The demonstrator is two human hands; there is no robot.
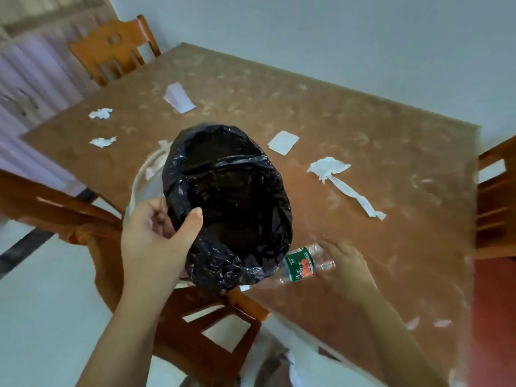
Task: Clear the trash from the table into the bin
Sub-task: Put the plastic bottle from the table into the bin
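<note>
My left hand grips the rim of a white bin lined with a black bag, held tilted at the table's near edge. My right hand lies over a clear plastic bottle with a green label, which rests on its side on the table right beside the bin's mouth; the fingers are blurred. On the brown table lie scraps of white paper: two crumpled bits at the left, a folded sheet, a flat square, and a torn strip.
Wooden chairs stand around the table: one at the far left corner, one at the left, one just below the bin, one at the right edge. Small pinkish scraps lie near the table's front right.
</note>
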